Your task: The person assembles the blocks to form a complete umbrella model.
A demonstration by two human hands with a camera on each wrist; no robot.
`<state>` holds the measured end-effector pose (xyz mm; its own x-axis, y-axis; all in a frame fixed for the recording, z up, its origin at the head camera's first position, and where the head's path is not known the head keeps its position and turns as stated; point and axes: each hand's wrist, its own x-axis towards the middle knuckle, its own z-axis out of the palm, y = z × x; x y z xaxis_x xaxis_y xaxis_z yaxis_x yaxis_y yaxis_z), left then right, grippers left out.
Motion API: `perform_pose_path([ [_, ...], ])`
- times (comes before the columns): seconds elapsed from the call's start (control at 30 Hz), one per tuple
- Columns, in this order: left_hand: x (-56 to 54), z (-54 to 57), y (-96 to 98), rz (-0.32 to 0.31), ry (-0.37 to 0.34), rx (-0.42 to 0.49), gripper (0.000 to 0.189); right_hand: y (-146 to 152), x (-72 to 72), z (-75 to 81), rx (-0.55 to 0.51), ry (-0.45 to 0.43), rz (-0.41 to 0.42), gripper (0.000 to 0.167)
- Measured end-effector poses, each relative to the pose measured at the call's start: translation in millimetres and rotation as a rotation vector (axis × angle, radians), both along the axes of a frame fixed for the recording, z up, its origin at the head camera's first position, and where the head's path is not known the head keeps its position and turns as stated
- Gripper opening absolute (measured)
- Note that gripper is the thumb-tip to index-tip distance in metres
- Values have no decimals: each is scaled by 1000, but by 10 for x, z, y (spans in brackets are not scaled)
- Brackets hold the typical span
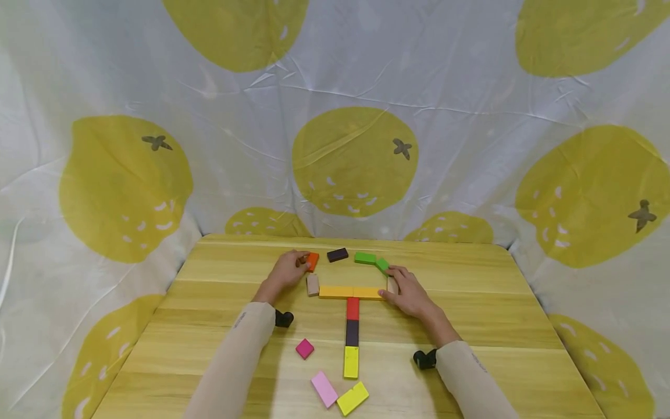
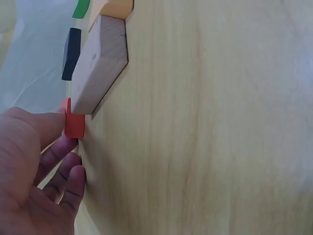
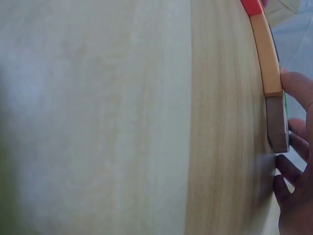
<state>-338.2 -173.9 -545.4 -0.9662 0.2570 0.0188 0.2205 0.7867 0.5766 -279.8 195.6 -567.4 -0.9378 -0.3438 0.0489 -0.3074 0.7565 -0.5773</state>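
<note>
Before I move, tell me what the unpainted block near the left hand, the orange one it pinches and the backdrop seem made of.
Unpainted block: bare matte wood; grain lines show. Orange block: possibly painted wood, smooth; no visible grain, so plastic is possible. Fruit-print backdrop: probably thin fabric, faint sheen; soft creases and folds.

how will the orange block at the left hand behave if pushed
Probably stiff: the orange block shows crisp, straight edges. Its flat faces suggest it would slide rather than roll. It is likely easy to shift too, being small beside the left hand.
</note>
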Motion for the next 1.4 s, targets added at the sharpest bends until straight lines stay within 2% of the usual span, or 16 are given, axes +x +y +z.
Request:
perform_pose_path([
  [0.57,4,10,48,-16,-11,11,40,6,-21,-58,8,3,4,73],
  [0.8,12,26,90,-44,-37,24,40,-4,-12,-38,-3,18,6,72],
  [1.4,12,8,102,-42,-63,31,39,-2,6,-14,-14,6,-8,71],
])
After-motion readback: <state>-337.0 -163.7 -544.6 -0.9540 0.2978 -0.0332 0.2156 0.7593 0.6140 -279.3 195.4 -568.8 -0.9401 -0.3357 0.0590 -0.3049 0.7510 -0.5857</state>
